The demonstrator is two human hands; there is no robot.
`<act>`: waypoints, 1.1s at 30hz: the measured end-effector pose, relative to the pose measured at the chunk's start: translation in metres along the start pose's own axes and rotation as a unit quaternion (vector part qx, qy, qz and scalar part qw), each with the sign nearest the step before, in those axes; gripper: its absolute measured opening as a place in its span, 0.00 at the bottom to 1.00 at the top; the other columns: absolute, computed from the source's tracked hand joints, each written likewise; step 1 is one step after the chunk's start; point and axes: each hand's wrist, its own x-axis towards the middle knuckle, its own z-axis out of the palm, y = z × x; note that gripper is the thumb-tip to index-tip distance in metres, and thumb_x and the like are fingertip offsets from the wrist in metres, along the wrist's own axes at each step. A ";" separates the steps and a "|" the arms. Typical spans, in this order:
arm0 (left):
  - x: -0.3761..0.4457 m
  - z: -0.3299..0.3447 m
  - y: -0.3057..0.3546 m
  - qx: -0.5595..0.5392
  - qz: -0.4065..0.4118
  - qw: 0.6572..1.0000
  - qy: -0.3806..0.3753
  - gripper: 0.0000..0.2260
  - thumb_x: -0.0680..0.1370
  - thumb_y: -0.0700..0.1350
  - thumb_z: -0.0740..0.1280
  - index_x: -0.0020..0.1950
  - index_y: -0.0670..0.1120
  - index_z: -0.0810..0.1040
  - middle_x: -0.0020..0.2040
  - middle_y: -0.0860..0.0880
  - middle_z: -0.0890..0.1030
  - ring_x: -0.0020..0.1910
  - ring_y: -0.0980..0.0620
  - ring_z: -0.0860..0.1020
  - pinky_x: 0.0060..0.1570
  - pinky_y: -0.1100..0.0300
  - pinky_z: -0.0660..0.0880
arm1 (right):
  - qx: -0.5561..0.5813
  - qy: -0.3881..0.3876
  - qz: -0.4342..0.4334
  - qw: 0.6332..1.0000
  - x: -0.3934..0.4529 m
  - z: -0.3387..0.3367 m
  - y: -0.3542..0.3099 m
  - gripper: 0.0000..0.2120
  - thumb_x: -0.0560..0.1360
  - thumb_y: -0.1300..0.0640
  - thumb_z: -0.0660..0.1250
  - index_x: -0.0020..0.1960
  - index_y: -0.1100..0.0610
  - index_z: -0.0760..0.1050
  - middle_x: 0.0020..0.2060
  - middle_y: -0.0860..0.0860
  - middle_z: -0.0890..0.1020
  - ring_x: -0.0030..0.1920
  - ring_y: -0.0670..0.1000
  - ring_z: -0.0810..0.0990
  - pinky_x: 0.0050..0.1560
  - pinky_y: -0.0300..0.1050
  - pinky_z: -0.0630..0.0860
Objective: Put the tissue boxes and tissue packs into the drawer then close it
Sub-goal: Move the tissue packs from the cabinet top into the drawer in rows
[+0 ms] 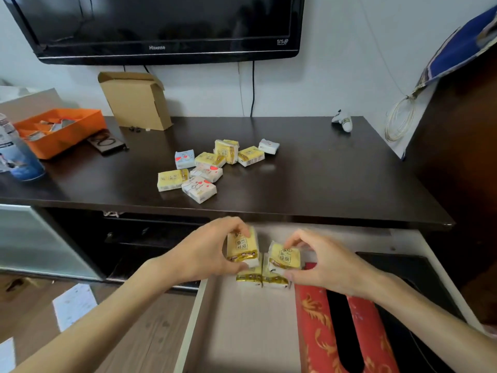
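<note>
Pinching one yellow tissue pack (242, 247) in left-hand fingers (233, 227), another pack (285, 256) in right-hand fingers (294, 241), over open drawer (242, 319)

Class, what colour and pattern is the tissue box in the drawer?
Red with gold leafy scrollwork, head view: tissue box.

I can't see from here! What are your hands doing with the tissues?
Left hand and right hand each lowering a yellow pack into the open drawer. Nine packs left on the cabinet top. Nothing blocking.
</note>
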 end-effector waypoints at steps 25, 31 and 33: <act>-0.046 0.083 -0.006 0.244 0.132 0.957 -0.090 0.21 0.75 0.60 0.67 0.62 0.49 0.77 0.70 0.50 0.74 0.64 0.47 0.74 0.59 0.51 0.75 | -0.313 -0.126 -0.039 0.940 -0.010 0.063 -0.023 0.16 0.70 0.41 0.71 0.48 0.51 0.80 0.54 0.45 0.75 0.57 0.49 0.71 0.71 0.52 0.56; -0.045 0.080 -0.006 0.277 0.163 0.943 -0.090 0.18 0.75 0.60 0.67 0.57 0.50 0.80 0.64 0.50 0.71 0.61 0.50 0.71 0.55 0.51 0.76 | -0.330 -0.137 -0.041 0.933 -0.011 0.064 -0.024 0.12 0.71 0.43 0.71 0.47 0.51 0.85 0.47 0.45 0.77 0.54 0.50 0.69 0.71 0.53 0.54; -0.045 0.081 -0.005 0.285 0.165 0.939 -0.095 0.17 0.76 0.59 0.66 0.57 0.50 0.79 0.60 0.50 0.73 0.59 0.49 0.73 0.53 0.51 0.76 | -0.333 -0.143 -0.043 0.931 -0.011 0.063 -0.024 0.14 0.73 0.43 0.69 0.47 0.52 0.85 0.44 0.46 0.81 0.53 0.50 0.71 0.72 0.55 0.54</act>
